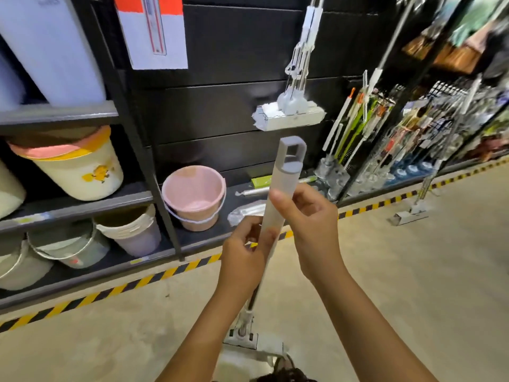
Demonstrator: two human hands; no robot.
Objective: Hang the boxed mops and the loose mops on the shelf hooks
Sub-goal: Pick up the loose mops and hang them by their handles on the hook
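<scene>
Hands gripping mop handle (upright), floor open

Matt grey plastic mop grip on a shiny metal pole; glossy pink plastic bucket; matt black metal shelf; rough concrete floor.

A single head-worn wide-angle view looks forward and down from close above the person's raised forearms, facing the dark shelf on the left, with the floor stretching far right.
</scene>
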